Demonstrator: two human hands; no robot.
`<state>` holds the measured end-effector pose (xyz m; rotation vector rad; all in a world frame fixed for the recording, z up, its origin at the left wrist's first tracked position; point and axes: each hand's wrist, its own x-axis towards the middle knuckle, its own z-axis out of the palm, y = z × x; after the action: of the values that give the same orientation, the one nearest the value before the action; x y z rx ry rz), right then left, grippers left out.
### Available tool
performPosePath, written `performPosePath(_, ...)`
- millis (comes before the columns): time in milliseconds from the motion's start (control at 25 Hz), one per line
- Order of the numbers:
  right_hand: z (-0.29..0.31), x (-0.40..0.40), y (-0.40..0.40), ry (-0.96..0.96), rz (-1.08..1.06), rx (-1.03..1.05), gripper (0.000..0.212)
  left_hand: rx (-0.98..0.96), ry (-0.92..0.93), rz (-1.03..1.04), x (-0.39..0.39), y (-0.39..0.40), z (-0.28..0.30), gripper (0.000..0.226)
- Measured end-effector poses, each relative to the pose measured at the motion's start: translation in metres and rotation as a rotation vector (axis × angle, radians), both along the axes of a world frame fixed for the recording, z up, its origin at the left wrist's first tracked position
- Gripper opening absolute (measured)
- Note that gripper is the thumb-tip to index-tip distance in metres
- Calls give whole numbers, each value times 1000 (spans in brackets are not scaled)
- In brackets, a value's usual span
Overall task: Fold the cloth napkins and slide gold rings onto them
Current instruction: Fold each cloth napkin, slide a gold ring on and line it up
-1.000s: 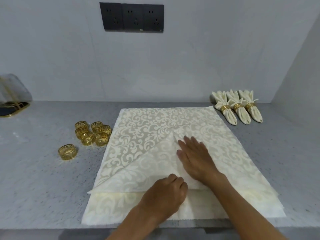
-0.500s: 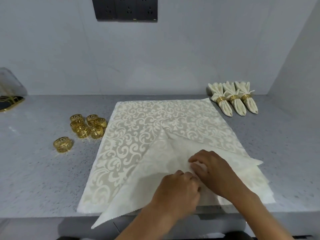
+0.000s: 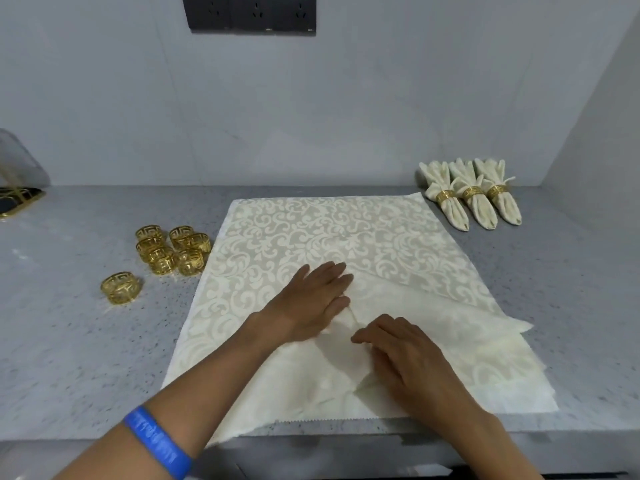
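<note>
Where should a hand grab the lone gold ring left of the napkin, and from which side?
Pinch the lone ring across its band, thumb outside and a finger inside the open top, coming from above. It stands on its end with the hole facing up, apart from the ring cluster, with bare counter around it. The left hand looks nearer.

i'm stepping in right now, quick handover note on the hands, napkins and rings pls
Left hand: flat, pressing the folded flap of the open napkin.
Right hand: fingers curled on the fold near the napkin's middle; whether its grip pinches the cloth is unclear.
Done: three ringed napkins lie at the back right.
Loose gold rings: a cluster left of the napkin, one single ring nearer the front.
Left: finish this fold, slide a ring on, then the napkins underneath.
</note>
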<state>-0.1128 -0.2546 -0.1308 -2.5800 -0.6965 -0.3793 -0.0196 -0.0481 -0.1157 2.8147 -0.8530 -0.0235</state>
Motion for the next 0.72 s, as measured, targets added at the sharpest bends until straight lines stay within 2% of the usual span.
performPosePath(80,3,-5,0,31,67,-10,26,-244,-115,9,-16,20,0,38)
performPosePath(160,3,-10,1,11,33,-28,22,-372,-139,-6,-31,54,4,27)
performPosePath(320,-4,-13,4,-56,-23,-85,9,-369,119,-66,-53,118,3,27)
performPosePath(400,-3,-13,2,-83,-4,-105,10,-362,284,-82,-57,128,4,46)
performPosePath(480,0,-13,1,-88,2,-99,15,-372,420,-69,-58,131,8,46)
performPosePath(600,0,-13,3,-50,11,-89,14,-367,500,-80,-57,127,17,28)
performPosePath(720,5,-12,5,119,-20,-15,15,-569,486,2,-52,104,21,26)
